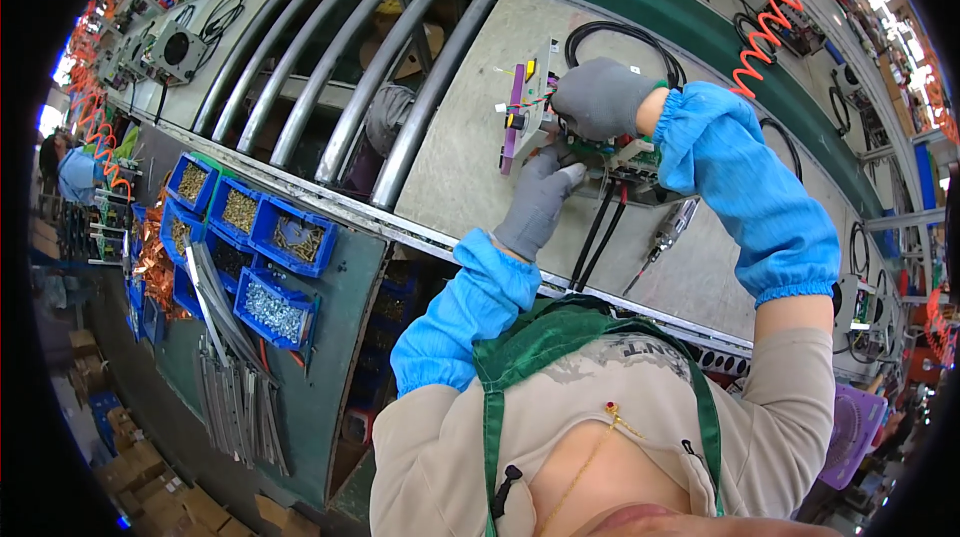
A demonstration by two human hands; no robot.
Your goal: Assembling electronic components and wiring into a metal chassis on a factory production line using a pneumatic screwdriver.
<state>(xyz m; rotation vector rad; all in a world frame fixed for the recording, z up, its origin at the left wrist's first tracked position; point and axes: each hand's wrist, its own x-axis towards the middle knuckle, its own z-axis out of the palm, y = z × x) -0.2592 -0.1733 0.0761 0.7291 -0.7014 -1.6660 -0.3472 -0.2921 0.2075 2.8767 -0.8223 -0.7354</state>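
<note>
An electronic unit (630,165) with circuit boards, a metal chassis and coloured wires lies on the grey bench in front of me. A purple strip and a small yellow part stand along its left panel (522,117). My left hand (540,199), in a grey glove, is closed on the unit's near edge, its thumb toward the boards. My right hand (605,99), also gloved, curls over the far part beside the thin wires; its fingertips are hidden, so what they grip cannot be seen. Black and red cables (600,232) run from the unit toward me.
A power screwdriver (670,232) lies right of the cables. Black cable (625,29) coils behind the unit. Metal rollers (350,87) are at left. Blue bins (272,309) of screws and small hardware sit lower left, near grey strips (235,402). An orange coiled hose (775,22) hangs upper right.
</note>
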